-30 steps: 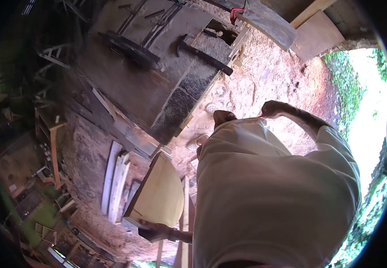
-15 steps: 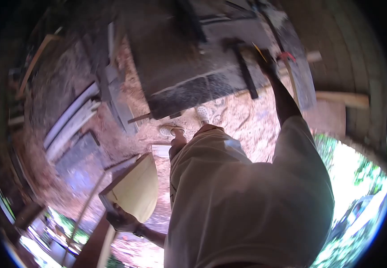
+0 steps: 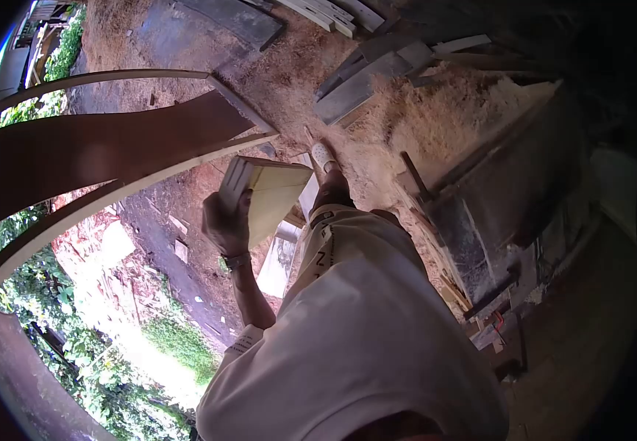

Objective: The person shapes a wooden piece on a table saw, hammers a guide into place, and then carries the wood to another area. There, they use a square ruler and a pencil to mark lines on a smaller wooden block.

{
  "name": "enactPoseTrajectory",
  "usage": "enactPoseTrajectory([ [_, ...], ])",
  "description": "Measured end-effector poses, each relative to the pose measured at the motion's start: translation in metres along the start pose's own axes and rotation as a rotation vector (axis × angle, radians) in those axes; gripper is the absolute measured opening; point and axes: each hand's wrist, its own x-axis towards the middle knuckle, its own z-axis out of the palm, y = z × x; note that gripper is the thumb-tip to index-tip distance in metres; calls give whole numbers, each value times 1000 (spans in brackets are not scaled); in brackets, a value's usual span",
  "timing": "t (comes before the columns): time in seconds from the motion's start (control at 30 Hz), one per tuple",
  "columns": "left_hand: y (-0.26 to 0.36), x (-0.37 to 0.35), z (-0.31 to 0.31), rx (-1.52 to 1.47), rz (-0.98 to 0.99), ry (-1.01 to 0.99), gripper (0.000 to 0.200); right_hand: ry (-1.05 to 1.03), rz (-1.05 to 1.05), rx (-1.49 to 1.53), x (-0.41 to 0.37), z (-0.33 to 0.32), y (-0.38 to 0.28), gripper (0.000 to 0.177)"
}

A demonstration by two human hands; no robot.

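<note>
My left hand (image 3: 226,224) is closed round the edge of a stack of pale wooden boards (image 3: 278,192), held up at my left side, with a band on the wrist. The boards' broad face is light yellow, and their ends lie together by my thumb. My right hand is out of sight; my shirt and the dark right side show no part of it.
A dark workbench (image 3: 480,235) stands on the right, with a red item (image 3: 498,320) near its end. A brown panel (image 3: 112,140) in a curved wooden frame fills the upper left. Planks (image 3: 355,88) lie on the sawdust-covered ground ahead.
The view has swung left, so the bench now sits at the right. My left hand and the boards have come up and nearer the middle. My right hand, earlier over the bench, has left the view.
</note>
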Motion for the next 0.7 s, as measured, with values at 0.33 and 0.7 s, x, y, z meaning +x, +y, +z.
enactPoseTrajectory([
  [0.33,-106,209,85,-69,-182,-20,67,-265,-27,19,-222,65,-439,34],
  [0.7,-205,501,206,-31,-534,108,59,-538,-217,-86,-361,192,-835,23],
])
